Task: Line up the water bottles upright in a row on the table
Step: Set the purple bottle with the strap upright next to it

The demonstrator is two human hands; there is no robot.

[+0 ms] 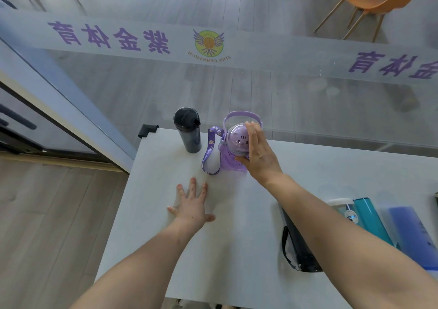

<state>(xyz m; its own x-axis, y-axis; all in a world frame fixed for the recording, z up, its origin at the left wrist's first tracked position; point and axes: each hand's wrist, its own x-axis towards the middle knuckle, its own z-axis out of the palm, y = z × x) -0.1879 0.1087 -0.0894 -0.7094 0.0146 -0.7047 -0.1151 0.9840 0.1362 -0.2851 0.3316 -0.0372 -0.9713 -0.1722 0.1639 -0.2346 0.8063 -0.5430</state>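
Right hand (257, 153) grips upright purple bottle (234, 149); left hand (192, 204) flat, fingers spread.

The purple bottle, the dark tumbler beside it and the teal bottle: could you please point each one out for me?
purple bottle (237, 140): head view, on its domed cat-face lid.
dark tumbler (191, 138): head view, on its upright body.
teal bottle (371, 218): head view, on its lying body.
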